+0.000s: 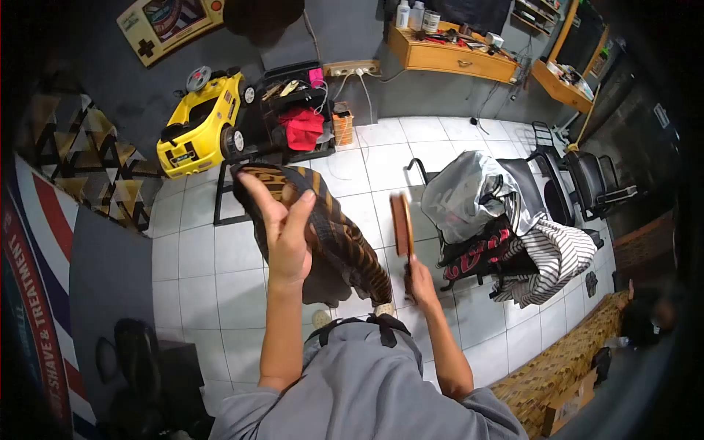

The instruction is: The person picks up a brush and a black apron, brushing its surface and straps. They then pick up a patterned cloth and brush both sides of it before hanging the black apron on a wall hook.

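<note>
My left hand (pixel 288 238) is raised in front of me, its fingers closed on a dark cloth with a brown-gold pattern (pixel 341 231). The cloth hangs down in folds toward the floor near my feet. My right hand (pixel 420 282) grips the handle of a wooden brush (pixel 402 226), held upright with its reddish-brown bristles facing the cloth. A gap separates brush and cloth.
Chairs to the right carry a silver cape (pixel 463 194) and a striped cloth (pixel 551 257). At the far left stand a yellow toy car (pixel 202 125) and a black case with a red cloth (pixel 301 130). A wooden drawer shelf (pixel 455 62) hangs on the wall.
</note>
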{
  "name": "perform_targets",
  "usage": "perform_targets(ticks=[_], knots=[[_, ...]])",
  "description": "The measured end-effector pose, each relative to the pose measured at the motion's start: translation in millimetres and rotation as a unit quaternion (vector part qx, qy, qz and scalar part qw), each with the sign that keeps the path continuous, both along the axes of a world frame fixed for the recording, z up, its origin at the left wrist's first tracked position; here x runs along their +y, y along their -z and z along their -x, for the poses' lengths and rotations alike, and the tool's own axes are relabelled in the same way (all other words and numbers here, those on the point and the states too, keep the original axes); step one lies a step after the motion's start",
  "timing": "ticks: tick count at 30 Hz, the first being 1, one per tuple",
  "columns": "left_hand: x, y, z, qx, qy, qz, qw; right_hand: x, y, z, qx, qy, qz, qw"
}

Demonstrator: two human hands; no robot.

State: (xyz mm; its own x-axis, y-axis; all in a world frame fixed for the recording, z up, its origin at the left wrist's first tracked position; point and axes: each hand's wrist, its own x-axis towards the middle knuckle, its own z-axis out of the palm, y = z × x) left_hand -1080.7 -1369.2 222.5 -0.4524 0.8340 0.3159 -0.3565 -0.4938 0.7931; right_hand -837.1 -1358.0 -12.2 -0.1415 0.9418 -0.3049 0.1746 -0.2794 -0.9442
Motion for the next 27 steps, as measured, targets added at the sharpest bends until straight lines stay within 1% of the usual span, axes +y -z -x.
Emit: perform_targets(ticks=[1,2,3,5,6,7,9,10,11,12,13,14,15,16,17,19,21,22,23,24,25,26,27], knots=[[1,-1,-6,0.019,0.008,0.01,1.0,3,-53,12,0.108,-0.022,0.036,0.993],[1,-1,-9,0.023,0.034,0.031,0.999,5,-88,21,0.215,-0.045,0.071,0.973],[2,-1,-12,0.027,0.061,0.052,0.996,6,-100,27,0.27,-0.079,0.071,0.957],[5,-6,-23,0.059,0.068,0.043,0.995,0,-130,48,0.238,-0.127,-0.01,0.963],[8,-7,-27,0.075,0.046,0.041,0.995,-2,-128,59,0.221,-0.152,-0.03,0.963],[8,-8,-27,0.081,0.056,0.043,0.994,-6,-122,69,0.203,-0.178,-0.051,0.961],[7,-12,-24,0.078,0.078,0.048,0.993,-8,-66,85,0.104,-0.2,-0.183,0.957],[6,-15,-21,0.067,0.089,0.052,0.992,-10,-44,84,0.018,-0.261,-0.143,0.955],[5,-18,-18,0.057,0.099,0.056,0.992,-13,-22,81,-0.068,-0.319,-0.101,0.94],[3,-23,-14,0.034,0.115,0.049,0.992,-18,24,73,-0.148,-0.369,-0.098,0.913],[4,-27,-12,0.045,0.081,0.037,0.995,-24,71,65,-0.223,-0.42,-0.1,0.874],[3,-27,-7,0.062,0.085,0.044,0.993,-29,124,51,-0.303,-0.461,-0.058,0.832],[2,-27,-2,0.078,0.089,0.051,0.992,-38,172,28,-0.361,-0.464,0.022,0.809],[2,-24,-1,0.061,0.093,0.051,0.993,-47,209,6,-0.407,-0.443,0.112,0.791],[1,-20,1,0.043,0.097,0.05,0.993,-56,214,-13,-0.431,-0.416,0.169,0.783],[0,-14,6,0.001,0.112,0.056,0.992,-62,214,-43,-0.424,-0.357,0.166,0.815],[0,-10,13,-0.051,0.134,0.067,0.987,-55,214,-57,-0.399,-0.242,0.121,0.876],[1,-15,9,-0.077,0.1,0.087,0.988,-48,211,-59,-0.384,-0.181,0.097,0.9],[2,-13,10,-0.1,0.117,0.083,0.985,-40,207,-57,-0.297,-0.127,0.113,0.94],[2,-7,13,-0.122,0.134,0.081,0.98,-28,195,-54,-0.205,-0.073,0.129,0.967],[2,-1,17,-0.144,0.15,0.078,0.975,-19,121,-32,-0.02,-0.015,0.185,0.982],[3,9,24,-0.188,0.183,0.081,0.962,-10,44,-9,0.156,0.052,0.245,0.955],[2,10,23,-0.188,0.175,0.115,0.959,-5,-6,3,0.222,0.02,0.232,0.947]])
